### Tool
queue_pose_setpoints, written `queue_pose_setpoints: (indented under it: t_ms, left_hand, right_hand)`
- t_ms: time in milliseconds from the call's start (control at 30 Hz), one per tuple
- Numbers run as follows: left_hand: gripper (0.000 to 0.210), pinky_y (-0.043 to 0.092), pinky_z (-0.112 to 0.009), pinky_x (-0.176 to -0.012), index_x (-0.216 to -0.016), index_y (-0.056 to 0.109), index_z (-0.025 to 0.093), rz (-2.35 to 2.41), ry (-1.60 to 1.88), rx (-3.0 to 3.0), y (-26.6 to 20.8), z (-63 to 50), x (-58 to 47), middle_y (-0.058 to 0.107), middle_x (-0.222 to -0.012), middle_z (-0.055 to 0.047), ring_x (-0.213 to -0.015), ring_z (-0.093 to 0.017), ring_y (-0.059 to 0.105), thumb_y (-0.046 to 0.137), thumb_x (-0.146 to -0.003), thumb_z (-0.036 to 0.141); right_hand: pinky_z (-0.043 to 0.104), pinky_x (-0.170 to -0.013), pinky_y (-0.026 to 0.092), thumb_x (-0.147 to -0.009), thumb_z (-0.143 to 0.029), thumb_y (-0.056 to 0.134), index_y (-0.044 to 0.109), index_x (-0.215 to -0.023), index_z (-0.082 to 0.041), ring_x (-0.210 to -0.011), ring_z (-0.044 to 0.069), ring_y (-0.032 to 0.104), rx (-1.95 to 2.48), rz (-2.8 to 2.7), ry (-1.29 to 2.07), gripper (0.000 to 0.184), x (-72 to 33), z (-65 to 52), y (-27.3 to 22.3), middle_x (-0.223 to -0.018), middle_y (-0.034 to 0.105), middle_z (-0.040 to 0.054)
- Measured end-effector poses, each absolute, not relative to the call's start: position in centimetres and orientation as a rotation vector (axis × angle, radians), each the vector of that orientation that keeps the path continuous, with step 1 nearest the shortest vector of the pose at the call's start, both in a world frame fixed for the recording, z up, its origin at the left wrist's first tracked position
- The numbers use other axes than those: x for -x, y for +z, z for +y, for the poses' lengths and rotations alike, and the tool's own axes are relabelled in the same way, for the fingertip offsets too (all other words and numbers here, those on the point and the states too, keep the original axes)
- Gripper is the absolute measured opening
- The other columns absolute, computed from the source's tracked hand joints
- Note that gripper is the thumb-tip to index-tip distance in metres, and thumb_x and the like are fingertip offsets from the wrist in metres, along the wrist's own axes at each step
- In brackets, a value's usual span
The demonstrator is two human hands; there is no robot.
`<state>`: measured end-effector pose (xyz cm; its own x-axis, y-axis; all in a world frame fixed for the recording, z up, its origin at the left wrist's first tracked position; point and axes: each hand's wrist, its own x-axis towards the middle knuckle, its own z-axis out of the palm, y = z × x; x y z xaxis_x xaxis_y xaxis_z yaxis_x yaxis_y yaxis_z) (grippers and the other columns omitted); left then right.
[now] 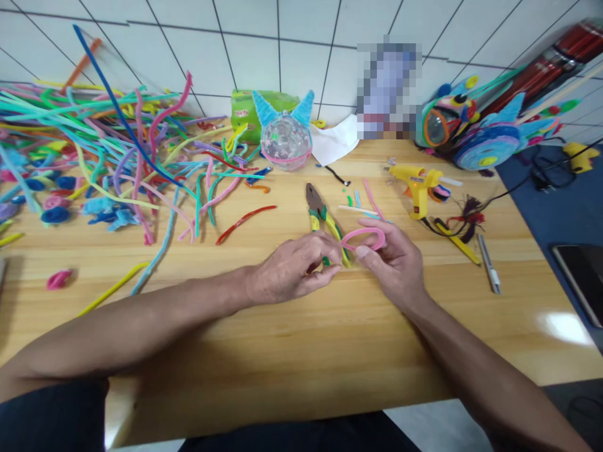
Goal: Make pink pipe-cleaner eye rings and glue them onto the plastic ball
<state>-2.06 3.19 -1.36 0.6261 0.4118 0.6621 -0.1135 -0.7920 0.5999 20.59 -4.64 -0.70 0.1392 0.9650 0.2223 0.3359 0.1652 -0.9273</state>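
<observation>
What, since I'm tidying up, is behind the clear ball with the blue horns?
A green packet, showing left of the ball and between the horns, before a tiled wall. The part the ball covers can't be seen.

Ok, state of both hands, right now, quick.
Left hand: fingers curled beside the pink loop; whether they grip anything cannot be told.
Right hand: closed, holding the pink loop between thumb and fingers.

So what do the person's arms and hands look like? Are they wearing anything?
The bare left hand and bare right hand show no gloves or watch. The left forearm and right forearm are uncovered too. A plain, very dark cloth sleeve covers the left upper arm, with no markings visible.
</observation>
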Motion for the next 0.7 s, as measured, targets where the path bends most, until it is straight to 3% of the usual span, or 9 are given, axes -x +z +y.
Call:
queue_pose_setpoints:
  t_ms: [200, 567, 700]
  left_hand:
    - [0.023, 0.050, -0.017, -0.059, -0.106, 0.054, 0.024, 0.222, 1.135, -2.256, -1.42, 3.21, 1.94, 0.074, -0.093, 0.001, -0.071, -0.007, 0.065, 0.064, -0.099, 0.004]
    - [0.018, 0.060, -0.020, -0.074, -0.109, 0.056, 0.024, 0.192, 1.143, -2.252, -1.56, 3.35, 2.00, 0.078, -0.097, -0.002, -0.089, -0.012, 0.076, 0.069, -0.104, 0.012]
    - [0.022, 0.056, -0.019, -0.067, -0.108, 0.055, 0.024, 0.207, 1.120, -2.254, -1.47, 3.34, 1.99, 0.077, -0.095, -0.001, -0.080, -0.011, 0.073, 0.066, -0.100, 0.007]
  right_hand:
    - [0.031, -0.067, 0.057, -0.096, -0.034, 0.082, 0.075, -0.131, -0.029, -0.068, 0.015, 0.066, 1.344, -1.381, 0.766, 0.036, -20.55, -4.62, -0.78, -0.080, 0.072, -0.0043]
    - [0.032, -0.067, 0.058, -0.096, -0.040, 0.082, 0.074, -0.132, -0.028, -0.068, 0.017, 0.068, 1.367, -1.373, 0.793, 0.038, -20.51, -4.68, -0.83, -0.082, 0.075, -0.0029]
    - [0.033, -0.067, 0.059, -0.097, -0.042, 0.081, 0.074, -0.133, -0.028, -0.070, 0.017, 0.070, 1.390, -1.367, 0.794, 0.040, -20.52, -4.77, -0.83, -0.084, 0.075, -0.0024]
